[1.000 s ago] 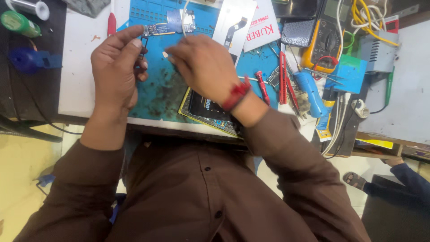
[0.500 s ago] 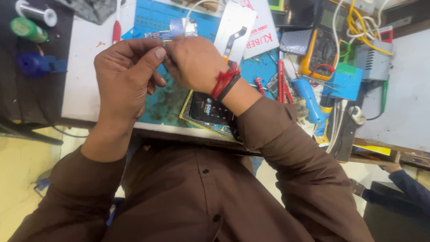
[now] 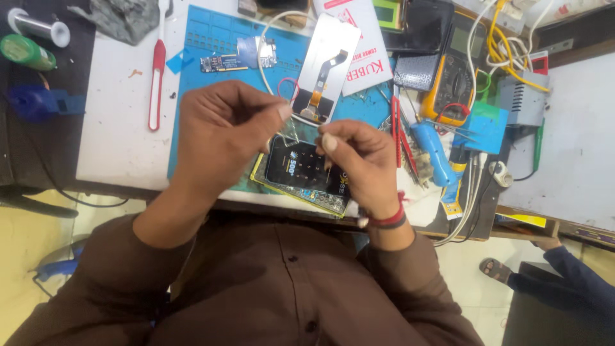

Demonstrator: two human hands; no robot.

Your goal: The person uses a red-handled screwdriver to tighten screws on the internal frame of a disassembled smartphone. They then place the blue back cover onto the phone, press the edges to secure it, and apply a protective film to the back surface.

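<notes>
My left hand (image 3: 221, 138) is curled, thumb and forefinger pinched together at the tips. My right hand (image 3: 359, 163) is pinched the same way, fingertips facing the left ones with a small gap between them. Something thin and pale runs between the two pinches, but it is too small for me to say what it is, so I cannot tell what either hand actually grips.

Right under my fingers lies an opened phone (image 3: 301, 173), dark, with a yellow-green edge, at the near edge of the blue work mat (image 3: 211, 38). Just beyond my fingertips a white screen panel (image 3: 323, 67) with an orange ribbon cable lies tilted on the mat, and further back a small circuit board (image 3: 221, 62) sits beside a white cable.

To the left of the mat, on the white table (image 3: 115, 141), is a red-and-white tool (image 3: 155, 77). To the right of my right hand lie red-handled tools (image 3: 397, 128) and a blue tool (image 3: 432, 150), and behind them a yellow meter (image 3: 451, 77).
</notes>
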